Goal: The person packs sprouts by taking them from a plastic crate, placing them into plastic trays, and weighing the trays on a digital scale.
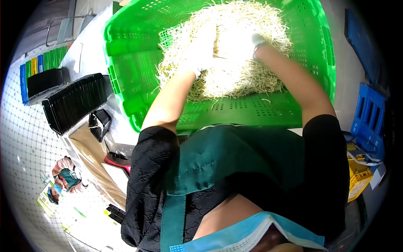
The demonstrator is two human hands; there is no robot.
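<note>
A large green perforated crate (138, 63) holds a heap of pale, thin sprouts (252, 82). Both of my hands are in this heap and wear white gloves. Strong glare washes them out. My left hand (203, 52) rests on the left part of the pile, its fingers lost in the brightness. At the upper middle of the heap is my right hand (252, 44), blurred, with its fingers likewise hidden by glare. Whether either one grips any sprouts cannot be made out.
Black trays (75, 101) stand stacked left of the crate, beside a loose black tray (100, 124). Blue crates (369, 119) and a yellow crate (359, 176) are at the right. Another person (67, 178) is at the lower left.
</note>
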